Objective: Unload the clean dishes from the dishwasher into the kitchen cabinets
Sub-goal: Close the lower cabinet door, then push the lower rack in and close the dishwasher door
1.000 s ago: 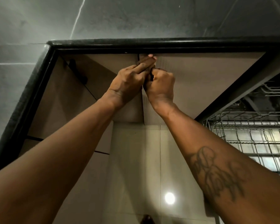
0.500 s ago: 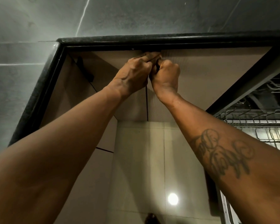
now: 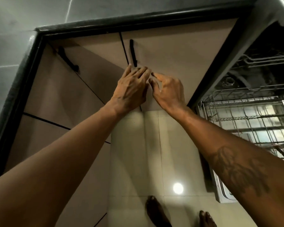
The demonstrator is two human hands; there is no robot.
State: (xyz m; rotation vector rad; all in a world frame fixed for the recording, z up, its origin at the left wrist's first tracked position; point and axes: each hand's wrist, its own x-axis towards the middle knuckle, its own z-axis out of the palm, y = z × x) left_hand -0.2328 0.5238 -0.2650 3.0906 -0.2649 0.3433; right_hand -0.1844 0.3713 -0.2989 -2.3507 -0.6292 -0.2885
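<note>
Since half a second ago both hands have dropped off the black handle (image 3: 132,51), which now stands bare at 12 o'clock on the cabinet door (image 3: 170,51); in the head view I see the left hand (image 3: 131,90) with fingers straight against the door seam just below that handle, gripping nothing; the right hand (image 3: 170,90), just beside it toward 3 o'clock, is loosely curled and empty, thumb and forefinger apart; the door looks flush under the counter edge (image 3: 138,24), so I judge this cabinet is shut and the step is between loads; no dish shows anywhere; the dishwasher rack (image 3: 246,112) sits pulled out at 3 o'clock, its visible wires bare; the next move calls for swinging right to it and checking what is left to lift.
</note>
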